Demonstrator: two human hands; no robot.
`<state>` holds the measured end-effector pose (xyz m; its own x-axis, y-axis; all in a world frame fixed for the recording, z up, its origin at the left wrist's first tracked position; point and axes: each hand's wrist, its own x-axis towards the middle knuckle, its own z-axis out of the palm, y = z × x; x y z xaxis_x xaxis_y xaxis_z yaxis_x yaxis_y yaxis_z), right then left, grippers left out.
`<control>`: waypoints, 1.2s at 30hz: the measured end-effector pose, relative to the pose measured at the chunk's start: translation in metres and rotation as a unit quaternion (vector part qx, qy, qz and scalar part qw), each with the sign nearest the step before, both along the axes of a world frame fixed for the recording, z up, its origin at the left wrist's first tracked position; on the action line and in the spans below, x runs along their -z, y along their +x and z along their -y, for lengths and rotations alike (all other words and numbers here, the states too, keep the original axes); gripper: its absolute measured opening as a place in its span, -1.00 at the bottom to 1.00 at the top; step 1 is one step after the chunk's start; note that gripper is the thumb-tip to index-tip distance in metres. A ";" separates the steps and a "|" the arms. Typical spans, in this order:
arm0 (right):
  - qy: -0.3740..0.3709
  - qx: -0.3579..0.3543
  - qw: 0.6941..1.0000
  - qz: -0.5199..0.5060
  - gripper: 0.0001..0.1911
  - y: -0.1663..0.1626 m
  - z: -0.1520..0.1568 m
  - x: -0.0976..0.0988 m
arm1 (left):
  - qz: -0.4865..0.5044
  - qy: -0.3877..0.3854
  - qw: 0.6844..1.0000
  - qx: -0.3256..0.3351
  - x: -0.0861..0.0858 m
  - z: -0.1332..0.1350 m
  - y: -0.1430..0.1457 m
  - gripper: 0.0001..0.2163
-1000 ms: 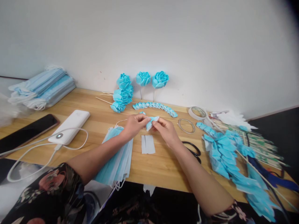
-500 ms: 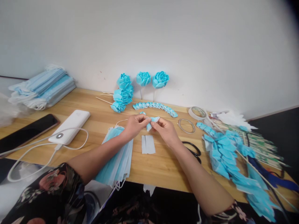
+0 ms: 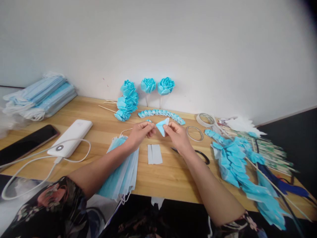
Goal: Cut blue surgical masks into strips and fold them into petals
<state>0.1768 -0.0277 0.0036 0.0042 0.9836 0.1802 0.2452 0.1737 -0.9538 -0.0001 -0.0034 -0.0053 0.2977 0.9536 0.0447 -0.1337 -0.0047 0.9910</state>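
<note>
A small piece of light blue mask fabric (image 3: 162,126), folded to a pointed shape, is pinched between the thumb and fingers of my right hand (image 3: 177,135). My left hand (image 3: 142,133) is closed, its curled fingertips right at the piece's left corner; whether they grip that corner I cannot make out. Below the hands a pale rectangular fabric piece (image 3: 154,154) lies flat on the wooden table (image 3: 170,185). Pleated blue face masks (image 3: 121,168) lie under my left forearm. Black-handled scissors (image 3: 203,156) are partly covered by my right forearm.
Behind the hands are a folded fabric strip (image 3: 162,113) and blue fabric flowers (image 3: 166,86) on sticks. Tape rolls (image 3: 205,119) and fabric petal chains (image 3: 232,162) lie right. Left are a power bank (image 3: 71,137), a phone (image 3: 29,143) and stacked masks (image 3: 47,96).
The folded piece has turned and shows a wider pointed face in my right fingers. My left fingers have curled and shifted to its left corner. The view has moved slightly right.
</note>
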 end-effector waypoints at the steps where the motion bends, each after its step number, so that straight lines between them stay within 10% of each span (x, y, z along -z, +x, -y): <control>1: 0.002 0.001 1.000 -0.002 -0.68 0.001 0.000 -0.001 | 0.008 -0.003 1.000 -0.002 0.001 -0.001 0.000 -0.68; 36: -0.023 -0.032 0.999 -0.004 -0.72 -0.004 0.002 0.002 | -0.103 0.051 0.993 0.037 -0.001 0.000 0.001 -0.63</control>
